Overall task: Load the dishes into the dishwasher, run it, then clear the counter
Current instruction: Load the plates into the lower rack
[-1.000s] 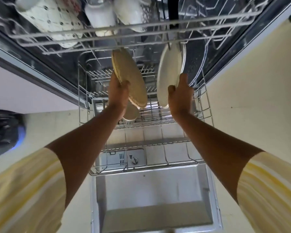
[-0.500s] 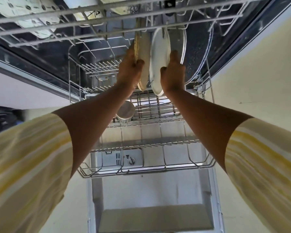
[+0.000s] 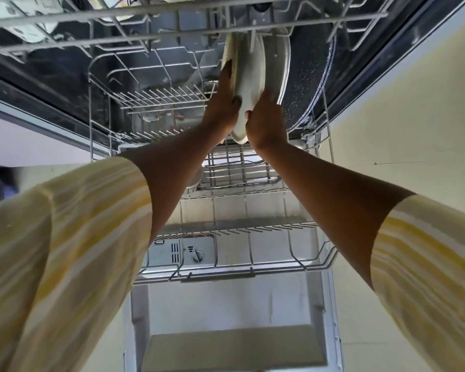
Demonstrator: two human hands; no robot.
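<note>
At the far right of the grey wire lower rack (image 3: 253,269), close under the upper wire rack (image 3: 172,36), the left hand (image 3: 223,108) has its grip clamped on a tan round plate (image 3: 226,53). The right hand (image 3: 266,122) clamps its grip on a smooth white round plate (image 3: 250,76), both upright and touching. A glossy white plate (image 3: 283,63) stands just right; rows of thin tines lie open leftward.

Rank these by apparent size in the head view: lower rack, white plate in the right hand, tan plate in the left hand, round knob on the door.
1. lower rack
2. white plate
3. round knob
tan plate: mostly hidden by the white plate and left hand; cannot rank.
</note>
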